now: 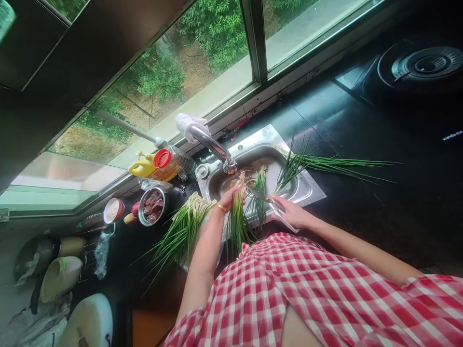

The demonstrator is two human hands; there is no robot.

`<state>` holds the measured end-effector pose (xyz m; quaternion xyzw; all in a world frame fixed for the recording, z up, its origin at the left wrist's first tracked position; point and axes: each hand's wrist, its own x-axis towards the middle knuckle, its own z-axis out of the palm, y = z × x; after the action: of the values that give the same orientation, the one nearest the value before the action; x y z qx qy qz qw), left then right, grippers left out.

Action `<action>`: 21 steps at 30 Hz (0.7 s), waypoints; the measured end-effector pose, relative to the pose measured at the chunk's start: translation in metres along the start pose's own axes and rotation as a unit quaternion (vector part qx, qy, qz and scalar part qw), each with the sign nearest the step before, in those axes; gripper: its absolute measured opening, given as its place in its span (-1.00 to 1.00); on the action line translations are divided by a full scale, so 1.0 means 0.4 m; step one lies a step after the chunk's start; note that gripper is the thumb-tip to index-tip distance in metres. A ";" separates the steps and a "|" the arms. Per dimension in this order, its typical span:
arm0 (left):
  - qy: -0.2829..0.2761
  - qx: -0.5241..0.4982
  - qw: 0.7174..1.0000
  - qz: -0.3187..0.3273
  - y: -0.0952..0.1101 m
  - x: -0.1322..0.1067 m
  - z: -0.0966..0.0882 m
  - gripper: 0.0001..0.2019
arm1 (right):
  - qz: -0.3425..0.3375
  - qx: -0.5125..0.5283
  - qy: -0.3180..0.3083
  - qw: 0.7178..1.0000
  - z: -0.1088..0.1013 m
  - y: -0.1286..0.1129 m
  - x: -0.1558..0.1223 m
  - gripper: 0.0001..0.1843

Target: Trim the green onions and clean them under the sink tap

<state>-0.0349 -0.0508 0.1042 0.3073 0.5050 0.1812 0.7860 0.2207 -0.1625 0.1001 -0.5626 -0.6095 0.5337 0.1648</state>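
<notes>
My left hand (228, 198) is closed around a bunch of spring onions (237, 217), with the pale root ends up and the green leaves hanging over the sink's near edge. In my right hand (289, 211) are metal scissors (258, 193), their blades pointing left toward the roots of that bunch. Another small bunch of spring onions (259, 185) rests in the steel sink (314, 185) between my hands. More long spring onions (325, 163) lie across the sink's right rim. A large pile of spring onions (188, 219) lies left of my left forearm.
The chrome faucet (213, 142), wrapped in white cloth at its top, arches over the sink. Behind on the left stand a yellow jug (142, 167) and a metal bowl (152, 206) of dark reddish-brown pieces. A gas burner (430, 63) is at far right, below the window.
</notes>
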 end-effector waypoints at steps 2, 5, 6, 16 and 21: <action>-0.002 0.010 1.000 0.022 -0.004 -0.002 0.005 -0.57 | -0.001 0.011 -0.018 1.000 0.003 -0.001 -0.006 -0.38; 0.008 0.021 0.999 0.050 -0.010 -0.004 0.009 -0.52 | 0.002 0.018 -0.032 0.999 0.007 -0.006 -0.010 -0.37; 0.012 0.019 0.998 0.055 -0.011 -0.004 0.010 -0.52 | 0.004 0.015 -0.031 0.999 0.008 -0.008 -0.010 -0.37; 0.056 -0.037 0.998 -0.006 -0.011 0.001 0.023 -0.56 | -0.068 -0.170 0.048 0.982 -0.010 0.002 -0.013 -0.38; 0.016 -0.063 0.997 -0.032 -0.008 0.004 0.026 -0.58 | -0.136 -0.183 0.055 0.972 -0.031 0.029 -0.009 -0.42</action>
<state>-0.0249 -0.0552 0.1039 0.2379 0.5147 0.1921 0.8010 0.2377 -0.1624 0.0966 -0.5234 -0.7576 0.3543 0.1630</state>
